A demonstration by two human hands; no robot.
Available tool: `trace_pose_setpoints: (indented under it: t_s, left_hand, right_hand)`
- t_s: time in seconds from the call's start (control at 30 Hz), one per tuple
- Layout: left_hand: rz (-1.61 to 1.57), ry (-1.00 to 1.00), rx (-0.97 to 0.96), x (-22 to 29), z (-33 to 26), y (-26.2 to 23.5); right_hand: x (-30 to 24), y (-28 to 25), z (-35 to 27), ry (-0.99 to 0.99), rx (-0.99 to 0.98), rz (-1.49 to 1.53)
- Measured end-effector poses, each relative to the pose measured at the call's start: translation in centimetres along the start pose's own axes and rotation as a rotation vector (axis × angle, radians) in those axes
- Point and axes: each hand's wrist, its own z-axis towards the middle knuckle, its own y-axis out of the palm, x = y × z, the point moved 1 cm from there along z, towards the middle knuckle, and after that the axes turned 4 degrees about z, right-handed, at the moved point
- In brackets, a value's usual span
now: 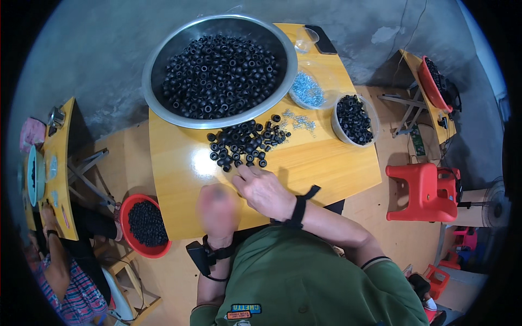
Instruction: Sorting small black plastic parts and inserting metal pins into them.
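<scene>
My right hand (263,191) lies over the table at the near edge of a loose pile of black ring-shaped caps (239,142). Its fingers are bent and drawn together, and what is between the fingertips is hidden. Beside it, my left hand (218,211) is smeared by motion above the table's near edge, so its fingers do not show clearly. A wide steel basin (154,106) full of the same black caps stands beyond the pile. Small silvery springs (300,120) lie scattered on the wood to the right of the caps.
The yellow table (331,168) also bears a tub of bluish springs (309,88), a tub of small black parts (356,120) and a phone (321,39). A red basin (126,231) stands on the floor left, red stools (416,190) right. Another person (68,277) sits at the left table.
</scene>
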Motion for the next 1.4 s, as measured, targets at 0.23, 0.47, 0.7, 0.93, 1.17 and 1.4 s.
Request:
trace_pose_setpoints:
  t_s: [0.23,0.47,0.7,0.93,1.17,1.4]
  left_hand:
    - [0.010,-0.084,-0.063,-0.3,-0.6,1.3]
    - [0.191,-0.149,-0.159,-1.1,-1.7,3.4]
    - [0.473,-0.130,-0.204,-0.5,-2.5,5.8]
    - [0.669,-0.036,-0.233,-0.9,-2.6,5.9]
    - [0.533,-0.099,-0.225,-1.2,-2.7,6.2]
    - [0.549,-0.100,-0.244,-1.4,-2.8,6.4]
  right_hand:
    - [6.6,-4.7,-3.0,0.195,0.220,0.084]
    - [5.1,-8.1,-1.6,0.195,0.329,0.307]
    - [0.8,-5.8,-5.7,0.271,0.204,0.771]
    - [0.8,-5.2,-7.1,0.391,0.299,0.974]
    - [1.0,-5.4,-7.4,0.418,0.276,0.973]
    - [1.1,-5.8,-7.5,0.395,0.261,0.975]
